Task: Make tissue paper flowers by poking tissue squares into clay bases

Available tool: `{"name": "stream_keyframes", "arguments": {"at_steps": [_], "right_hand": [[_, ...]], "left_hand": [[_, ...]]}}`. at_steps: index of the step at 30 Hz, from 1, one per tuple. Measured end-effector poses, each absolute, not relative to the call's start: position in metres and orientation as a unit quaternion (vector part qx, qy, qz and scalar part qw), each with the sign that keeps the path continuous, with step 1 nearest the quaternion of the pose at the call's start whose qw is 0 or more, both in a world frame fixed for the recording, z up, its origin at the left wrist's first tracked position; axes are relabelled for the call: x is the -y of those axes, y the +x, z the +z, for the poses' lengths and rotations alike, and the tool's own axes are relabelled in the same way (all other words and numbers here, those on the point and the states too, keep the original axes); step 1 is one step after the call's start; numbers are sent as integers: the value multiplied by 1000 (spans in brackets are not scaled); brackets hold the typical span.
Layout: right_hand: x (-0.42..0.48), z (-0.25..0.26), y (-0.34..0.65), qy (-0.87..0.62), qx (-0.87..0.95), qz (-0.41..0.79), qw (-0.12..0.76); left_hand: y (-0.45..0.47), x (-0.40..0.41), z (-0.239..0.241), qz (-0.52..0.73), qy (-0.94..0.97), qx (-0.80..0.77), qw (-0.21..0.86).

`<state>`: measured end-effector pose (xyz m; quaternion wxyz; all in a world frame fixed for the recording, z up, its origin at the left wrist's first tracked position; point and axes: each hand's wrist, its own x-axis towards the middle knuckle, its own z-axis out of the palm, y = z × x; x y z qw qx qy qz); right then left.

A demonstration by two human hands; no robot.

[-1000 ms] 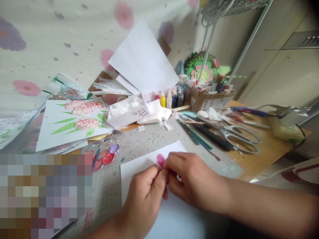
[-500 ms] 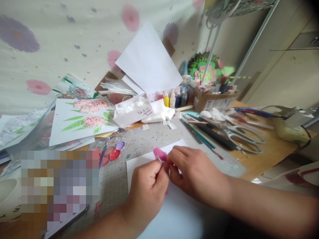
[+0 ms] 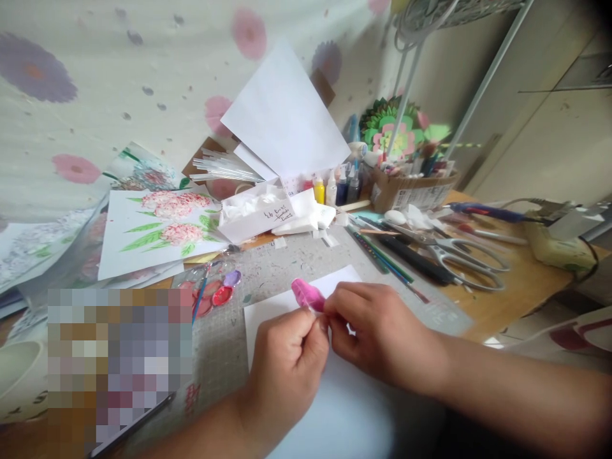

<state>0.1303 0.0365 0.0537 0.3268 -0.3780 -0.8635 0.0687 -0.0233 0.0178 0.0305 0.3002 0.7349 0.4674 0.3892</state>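
Observation:
Over a white sheet of paper (image 3: 335,395), my two hands meet at a small, soft-looking pink bundle (image 3: 307,294). Its rounded end sticks out beyond my fingers, while the lower part is hidden in the grip. My left hand (image 3: 289,360) is closed in a fist, thumb pressed to the forefinger, at the bundle's near end. From the other side my right hand (image 3: 375,325) pinches the bundle with thumb and fingertips. The bundle's exact kind and material cannot be made out.
Paint pots (image 3: 222,295) and a brush lie left on the grey mat (image 3: 268,271). Behind stand a tissue box (image 3: 258,220) and paint bottles (image 3: 329,191). Brushes and large scissors (image 3: 471,261) lie right. A cup (image 3: 21,376) stands far left, beside a blurred-out area.
The pink bundle's free end sticks out a little farther to the left above my fingers. Both hands have shifted slightly to the right and keep hold of it.

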Motion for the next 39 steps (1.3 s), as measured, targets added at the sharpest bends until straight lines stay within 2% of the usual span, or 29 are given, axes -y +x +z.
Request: {"name": "stream_keyframes", "arguments": {"at_steps": [6,13,15,17,20,22,24,27,31,36,39], "right_hand": [[-45,53,130,-393,857,-38,333],[-56,60,140,-444,845,-29,296],[-56,61,142,-446,844,14,298],[-58,64,144,-463,826,93,306],[-60,69,147,-500,761,257,324],[-61,71,148,-484,697,398,350],[-61,72,148,-440,627,516,383],[-60,69,149,-399,590,577,399],[-60,68,157,-382,660,536,362],[-63,71,171,-374,769,422,300],[-63,75,172,-354,795,418,259]], "left_hand": [[-21,-17,31,358,735,-512,265],[-23,-24,29,313,738,-522,291],[-23,-22,30,324,743,-513,284],[-24,-20,31,376,751,-490,233],[-22,-20,30,471,750,-457,81],[-22,-23,28,469,761,-447,35],[-21,-25,25,445,775,-446,50],[-22,-27,23,436,771,-458,73],[-23,-26,23,405,761,-494,116],[-23,-25,24,375,744,-505,227],[-23,-24,26,361,746,-482,283]]}}
